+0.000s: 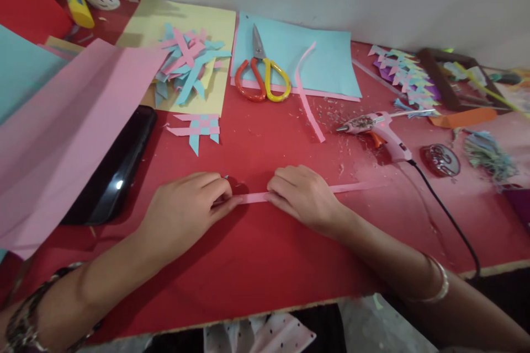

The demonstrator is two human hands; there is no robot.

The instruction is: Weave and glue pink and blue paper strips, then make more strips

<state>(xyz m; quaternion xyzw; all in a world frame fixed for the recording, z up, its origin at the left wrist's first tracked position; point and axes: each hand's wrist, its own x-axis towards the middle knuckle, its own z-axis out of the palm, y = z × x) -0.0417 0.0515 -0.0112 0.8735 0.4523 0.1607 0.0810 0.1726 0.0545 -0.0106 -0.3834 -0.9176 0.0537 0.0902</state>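
A narrow pink paper strip (254, 197) stretches between my two hands over the red table. My left hand (188, 198) pinches its left end, with the fingertips closed on it. Closed on the strip a short way to the right is my right hand (304, 196), and the strip's tail runs on past it toward the right. Above my left hand lies a woven pink and blue paper piece (202, 126) with loose ends. Another pink strip (306, 99) rests partly on the blue sheet (327, 60), beside scissors (260, 69) with red and yellow handles.
A pink glue gun (379, 127) with a black cord lies at the right, near a round tin (441, 160). Folded strips (190, 66) are heaped on a yellow sheet (141, 25). A black phone (120, 171) sits under a large pink sheet (78, 121) at the left.
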